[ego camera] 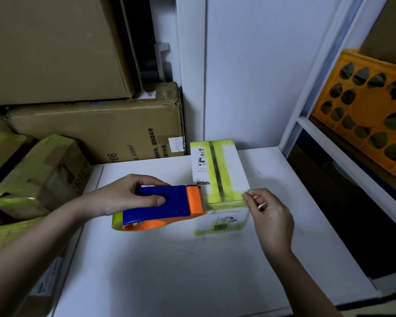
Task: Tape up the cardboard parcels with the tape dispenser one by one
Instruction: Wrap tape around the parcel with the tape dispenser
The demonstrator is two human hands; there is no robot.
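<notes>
Head view: left hand [133, 195] grips the dispenser [162, 208] from above, fingers curled over the blue body, thumb on its near side. Its orange nose sits at the near left corner of the parcel [220, 179]. Right hand [270, 216] is at the parcel's near right corner, thumb and forefinger pinched together; looks like it holds the tape end, but I can't see the tape itself, so can't confirm.

Parcel is on the white table [169, 259], far side just beside the wall, already banded with yellow-green tape along the top seam and near edge.

Risks, my read:
- Parcel is small and probably light; nothing pins it, so a pull across could drag or spin it.
- If the free end isn't stuck down first, the strip lifts or wrinkles.
- Skewed pull means tape misses the edge, or sticks to itself.
- Strip may cover the label [201, 163].
- Cutter edge is close to the right fingers.

Containers: orange crate [364, 115] on the shelf at right, dark contents behind the holes, can't identify. Boxes [96, 131] stacked left are closed, contents hidden. More taped boxes [39, 177] far left.
</notes>
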